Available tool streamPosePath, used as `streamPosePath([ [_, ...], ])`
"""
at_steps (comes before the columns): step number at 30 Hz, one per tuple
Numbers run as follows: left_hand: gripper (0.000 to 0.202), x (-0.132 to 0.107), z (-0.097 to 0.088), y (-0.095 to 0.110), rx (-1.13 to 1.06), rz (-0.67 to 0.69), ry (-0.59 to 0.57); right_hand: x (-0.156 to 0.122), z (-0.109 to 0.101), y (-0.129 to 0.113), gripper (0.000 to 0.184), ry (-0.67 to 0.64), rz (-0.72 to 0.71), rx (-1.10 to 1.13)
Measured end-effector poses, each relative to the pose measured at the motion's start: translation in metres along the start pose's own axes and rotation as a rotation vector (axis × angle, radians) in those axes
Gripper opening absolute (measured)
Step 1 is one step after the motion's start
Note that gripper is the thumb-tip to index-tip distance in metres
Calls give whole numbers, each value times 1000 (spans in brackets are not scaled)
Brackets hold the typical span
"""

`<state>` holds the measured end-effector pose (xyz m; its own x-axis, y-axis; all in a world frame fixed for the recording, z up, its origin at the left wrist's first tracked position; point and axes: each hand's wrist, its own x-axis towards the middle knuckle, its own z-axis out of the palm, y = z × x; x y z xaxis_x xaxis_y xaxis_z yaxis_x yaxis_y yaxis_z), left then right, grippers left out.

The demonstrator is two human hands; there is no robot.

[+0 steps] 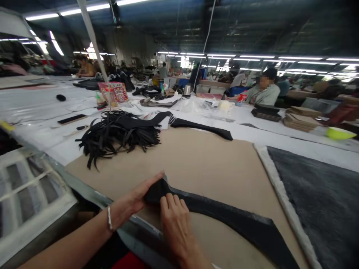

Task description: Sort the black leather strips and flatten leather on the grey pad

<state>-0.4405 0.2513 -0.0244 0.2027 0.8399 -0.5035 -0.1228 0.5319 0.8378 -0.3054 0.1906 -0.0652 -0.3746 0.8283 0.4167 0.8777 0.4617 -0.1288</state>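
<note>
A long, curved black strip (pixel 224 215), of leather or fabric, lies across the tan board (pixel 207 164) and runs off toward the lower right. Its near left end is lifted and folded up in my left hand (pixel 141 192), which is closed round it with the thumb along the far side. Beside it, my right hand (pixel 176 218) has its fingers curled over the strip's near edge, the fingertips pressed on the black surface. My right thumb is hidden. A silver bracelet (pixel 109 218) is on my left wrist.
A heap of thin black strips (pixel 120 132) and another curved black piece (pixel 202 127) lie behind the board. To the right is a dark grey sheet (pixel 319 190) with a pale fuzzy edge. A phone (pixel 72 119) lies left. A co-worker (pixel 263 91) sits across the table.
</note>
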Motion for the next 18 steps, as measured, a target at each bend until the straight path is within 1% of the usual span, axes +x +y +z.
streamPosePath([
  [2, 39, 6, -19, -2, 3, 3, -40, 1, 5, -6, 16, -49, -32, 127],
  [4, 34, 12, -32, -3, 3, 14, -73, 2, 5, -2, 8, -66, -40, 291],
  [6, 31, 18, -42, -2, 2, 57, -73, 7, 6, 9, 10, -24, 42, 407],
  [8, 31, 22, -47, -2, 5, 100, -69, 19, 10, 24, 17, 37, 163, 432],
  [9, 32, 23, -49, -1, 10, 116, -72, 27, 13, 31, 21, 45, 204, 431],
  [10, 33, 24, -50, -1, 20, 128, -77, 37, 15, 37, 25, 23, 223, 437],
  [11, 34, 24, -50, 0, 35, 140, -82, 46, 18, 41, 30, -35, 228, 459],
  [13, 34, 26, -52, 2, 83, 167, -79, 66, 22, 47, 33, -192, 225, 531],
  [15, 31, 30, -55, 4, 158, 193, -58, 81, 26, 48, 27, -298, 234, 580],
  [18, 29, 41, -61, 5, 306, 267, 25, 94, 33, 48, 14, -319, 242, 565],
])
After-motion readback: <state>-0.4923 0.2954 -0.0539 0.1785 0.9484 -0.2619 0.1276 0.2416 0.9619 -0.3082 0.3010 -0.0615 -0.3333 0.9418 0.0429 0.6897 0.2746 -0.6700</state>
